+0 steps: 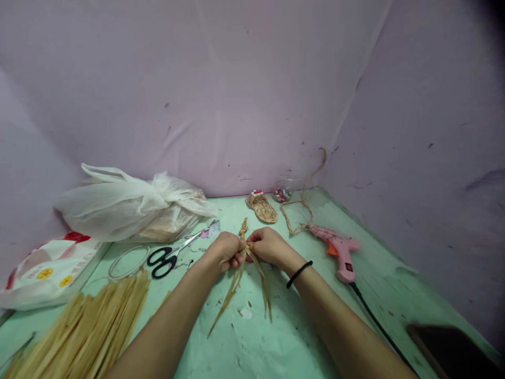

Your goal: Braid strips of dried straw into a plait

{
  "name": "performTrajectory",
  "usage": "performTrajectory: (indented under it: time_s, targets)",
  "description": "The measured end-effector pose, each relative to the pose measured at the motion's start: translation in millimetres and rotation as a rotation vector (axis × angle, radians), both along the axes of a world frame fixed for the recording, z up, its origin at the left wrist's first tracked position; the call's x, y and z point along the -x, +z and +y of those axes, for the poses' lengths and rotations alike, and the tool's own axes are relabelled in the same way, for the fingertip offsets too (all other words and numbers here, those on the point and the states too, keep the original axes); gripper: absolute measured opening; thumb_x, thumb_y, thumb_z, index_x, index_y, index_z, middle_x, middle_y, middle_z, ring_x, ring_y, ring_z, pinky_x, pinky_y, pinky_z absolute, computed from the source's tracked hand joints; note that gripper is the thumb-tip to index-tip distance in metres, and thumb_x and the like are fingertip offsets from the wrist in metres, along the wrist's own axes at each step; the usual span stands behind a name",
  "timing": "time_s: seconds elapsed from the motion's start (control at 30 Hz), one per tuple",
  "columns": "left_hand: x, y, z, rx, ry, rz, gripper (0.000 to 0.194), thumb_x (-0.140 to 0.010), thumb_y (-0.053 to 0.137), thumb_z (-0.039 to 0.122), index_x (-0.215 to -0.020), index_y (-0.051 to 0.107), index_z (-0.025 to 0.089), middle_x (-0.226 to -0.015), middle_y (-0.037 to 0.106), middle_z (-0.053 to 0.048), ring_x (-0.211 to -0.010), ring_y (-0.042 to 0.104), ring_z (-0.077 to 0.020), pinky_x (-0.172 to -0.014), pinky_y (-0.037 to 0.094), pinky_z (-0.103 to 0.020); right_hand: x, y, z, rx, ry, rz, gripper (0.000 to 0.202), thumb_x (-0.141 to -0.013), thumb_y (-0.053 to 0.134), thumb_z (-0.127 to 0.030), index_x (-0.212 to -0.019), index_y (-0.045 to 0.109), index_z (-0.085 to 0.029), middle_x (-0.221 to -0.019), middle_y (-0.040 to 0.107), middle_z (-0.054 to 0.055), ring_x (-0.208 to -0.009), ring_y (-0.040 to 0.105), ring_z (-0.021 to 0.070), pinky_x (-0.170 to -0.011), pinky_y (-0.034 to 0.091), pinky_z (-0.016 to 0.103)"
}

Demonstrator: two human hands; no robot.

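Observation:
A short braid (243,227) of tan dried strips points away from me at the middle of the table. My left hand (228,250) is closed on it from the left, fingers curled around the strips. On the other side my right hand (263,244) pinches the strips just below the braided part, its fingertips close to the left ones. Loose strip ends (265,287) hang down toward me, spread in two directions. A small woven slipper (262,207) with red and white beads lies beyond my hands.
Black-handled scissors (169,260), a white ring (128,261), a strip bundle (94,326) and a tied plastic bag (138,205) are left. Right are a braided cord (290,223), a bead container (282,195), a pink glue gun (342,250) with cable and a dark phone-like object (453,350).

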State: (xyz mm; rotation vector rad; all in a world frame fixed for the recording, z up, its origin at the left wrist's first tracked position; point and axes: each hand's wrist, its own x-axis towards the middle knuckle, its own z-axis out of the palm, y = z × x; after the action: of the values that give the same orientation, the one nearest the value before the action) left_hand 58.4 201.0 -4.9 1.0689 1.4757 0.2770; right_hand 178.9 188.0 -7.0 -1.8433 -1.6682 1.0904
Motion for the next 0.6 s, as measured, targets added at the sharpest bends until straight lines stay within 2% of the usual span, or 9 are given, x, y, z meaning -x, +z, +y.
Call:
performTrajectory:
  time_s: [0.1, 0.2, 0.33, 0.47, 0.6]
  targets:
    - [-0.7, -0.5, -0.8, -0.006, 0.013, -0.039, 0.025, -0.085, 0.048, 0.032, -0.099, 0.055, 0.012, -0.088, 0.06, -0.004, -0.068, 0.058, -0.0114, -0.059, 0.05, -0.027, -1.1, -0.5, 1.3, 0.003, -0.01, -0.012, 0.013, -0.062, 0.055, -0.022, -0.062, 0.065, -0.014, -0.046, 0.053, -0.001, -0.044, 0.043, 0.0082, -0.042, 0.028, 0.02]
    - [-0.5, -0.4, -1.1, -0.026, 0.023, -0.081, 0.021, -0.086, 0.047, 0.03, -0.086, 0.056, 0.011, -0.066, 0.057, 0.002, -0.048, 0.051, -0.006, -0.043, 0.043, -0.019, -0.9, 1.0, 1.0, 0.003, -0.022, -0.02, 0.014, -0.064, 0.054, -0.023, -0.062, 0.063, -0.013, -0.045, 0.048, -0.003, -0.042, 0.04, 0.0073, -0.041, 0.027, 0.02]
    - [-0.7, 0.7, -1.5, -0.042, 0.042, -0.146, 0.02, -0.082, 0.046, 0.014, -0.063, 0.052, 0.012, -0.042, 0.051, 0.003, -0.031, 0.044, -0.0057, -0.031, 0.034, -0.016, -1.0, 4.0, -1.2, 0.014, 0.003, -0.021, 0.014, -0.059, 0.059, -0.028, -0.058, 0.061, -0.014, -0.044, 0.045, -0.004, -0.041, 0.037, 0.0072, -0.039, 0.026, 0.019]
    - [-0.5, 1.7, -1.4, -0.023, 0.054, -0.194, 0.022, -0.08, 0.042, 0.009, -0.06, 0.049, 0.014, -0.039, 0.052, 0.001, -0.03, 0.047, -0.0076, -0.03, 0.036, -0.016, -3.0, 3.7, -1.9, 0.0, 0.027, -0.044, 0.011, -0.05, 0.063, -0.023, -0.057, 0.061, -0.015, -0.044, 0.046, -0.005, -0.043, 0.039, 0.0076, -0.039, 0.027, 0.019]
    - [2.5, 3.3, 0.6, 0.021, 0.025, -0.222, 0.023, -0.082, 0.041, 0.015, -0.062, 0.052, 0.012, -0.045, 0.057, -0.002, -0.033, 0.051, -0.0086, -0.034, 0.043, -0.018, -5.8, 2.6, -1.5, -0.03, 0.019, -0.079, 0.01, -0.056, 0.058, -0.021, -0.06, 0.064, -0.015, -0.046, 0.05, -0.003, -0.044, 0.043, 0.0079, -0.04, 0.028, 0.019]
